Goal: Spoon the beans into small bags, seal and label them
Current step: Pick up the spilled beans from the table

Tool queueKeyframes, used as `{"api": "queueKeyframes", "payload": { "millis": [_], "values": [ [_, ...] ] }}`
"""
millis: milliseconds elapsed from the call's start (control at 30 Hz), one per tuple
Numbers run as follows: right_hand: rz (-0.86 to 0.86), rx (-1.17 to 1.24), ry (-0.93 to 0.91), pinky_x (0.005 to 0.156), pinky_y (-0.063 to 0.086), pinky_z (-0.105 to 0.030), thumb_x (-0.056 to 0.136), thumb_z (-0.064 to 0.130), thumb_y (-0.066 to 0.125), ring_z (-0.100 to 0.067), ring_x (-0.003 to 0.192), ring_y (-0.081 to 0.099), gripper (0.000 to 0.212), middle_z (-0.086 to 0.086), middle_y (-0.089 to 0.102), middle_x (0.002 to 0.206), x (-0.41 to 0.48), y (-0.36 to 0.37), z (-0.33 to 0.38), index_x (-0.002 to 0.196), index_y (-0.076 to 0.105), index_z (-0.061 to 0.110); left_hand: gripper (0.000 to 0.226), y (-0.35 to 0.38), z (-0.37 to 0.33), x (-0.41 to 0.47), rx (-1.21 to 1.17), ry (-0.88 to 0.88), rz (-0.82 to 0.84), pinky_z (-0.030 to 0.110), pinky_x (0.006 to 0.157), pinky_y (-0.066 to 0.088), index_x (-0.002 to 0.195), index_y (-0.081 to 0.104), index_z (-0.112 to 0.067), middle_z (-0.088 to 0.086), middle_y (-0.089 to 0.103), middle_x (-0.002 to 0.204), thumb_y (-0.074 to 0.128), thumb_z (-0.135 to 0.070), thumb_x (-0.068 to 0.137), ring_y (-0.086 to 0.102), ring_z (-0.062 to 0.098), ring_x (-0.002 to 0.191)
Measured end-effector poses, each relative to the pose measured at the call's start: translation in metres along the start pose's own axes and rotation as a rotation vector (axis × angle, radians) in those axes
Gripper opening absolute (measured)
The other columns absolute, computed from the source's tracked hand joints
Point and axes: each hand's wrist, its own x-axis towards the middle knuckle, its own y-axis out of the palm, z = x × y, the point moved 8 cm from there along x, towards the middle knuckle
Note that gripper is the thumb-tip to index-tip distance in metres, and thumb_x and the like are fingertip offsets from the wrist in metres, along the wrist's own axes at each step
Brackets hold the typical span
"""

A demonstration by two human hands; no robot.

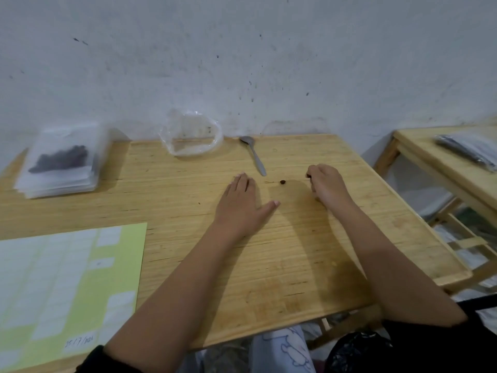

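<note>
A single dark bean (282, 182) lies on the wooden table (269, 251) between my hands. My left hand (242, 203) rests flat, palm down, fingers apart, just left of the bean. My right hand (326, 185) is curled to the right of it, fingertips pinched on a small dark bean. A metal spoon (254, 154) lies beyond the hands, bowl toward the wall. A clear, nearly empty plastic bag (192, 135) sits open at the back. A stack of small sealed bags (63, 162) holding dark beans lies at the far left.
A yellow-green label sheet (67, 286) with white stickers and a handwritten date covers the near left of the table. A second wooden table (435, 168) with a dark packet (468, 152) stands to the right. The wall is right behind the table.
</note>
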Motion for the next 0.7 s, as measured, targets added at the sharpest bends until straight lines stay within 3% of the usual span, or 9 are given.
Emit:
{"api": "queueKeyframes", "payload": {
  "millis": [100,233,533,700],
  "values": [
    [0.051,0.467,0.222,0.038,0.022,-0.021,0.086,0.009,0.037,-0.01,0.039,0.027,0.023,0.001,0.031,0.055,-0.019,0.021,-0.003,0.064,0.042,0.014,0.084,-0.005,0.003,-0.008,0.012,0.032,0.038,0.034,0.118,0.004,0.15,0.011,-0.007,0.008,0.002,0.159,0.032,-0.063,0.091,-0.001,0.019,0.146],
    [0.126,0.792,0.274,0.033,0.017,-0.017,0.086,0.005,0.03,-0.007,0.036,0.024,0.026,-0.001,0.029,0.057,-0.044,0.052,0.012,0.062,0.037,0.012,0.08,-0.011,0.014,-0.026,0.017,0.054,0.053,0.033,0.118,0.006,0.15,0.012,-0.01,0.006,0.003,0.159,0.033,-0.061,0.093,0.002,0.018,0.146],
    [0.276,0.999,0.312,0.029,0.016,-0.014,0.083,0.008,0.026,-0.007,0.033,0.026,0.024,-0.004,0.033,0.059,-0.07,0.094,0.03,0.062,0.037,0.011,0.074,-0.015,0.026,-0.046,-0.01,0.085,0.021,0.03,0.117,0.007,0.149,0.016,-0.01,0.006,0.008,0.159,0.033,-0.056,0.095,0.004,0.017,0.146],
    [0.216,0.857,0.291,0.028,0.016,-0.015,0.091,0.021,0.048,-0.006,0.033,0.025,0.03,0.001,0.036,0.055,-0.066,0.076,0.025,0.063,0.04,0.014,0.074,-0.016,0.026,-0.046,-0.032,0.088,-0.005,0.029,0.116,0.007,0.149,0.018,-0.01,0.004,0.01,0.159,0.033,-0.057,0.094,0.005,0.015,0.146]
  ]
}}
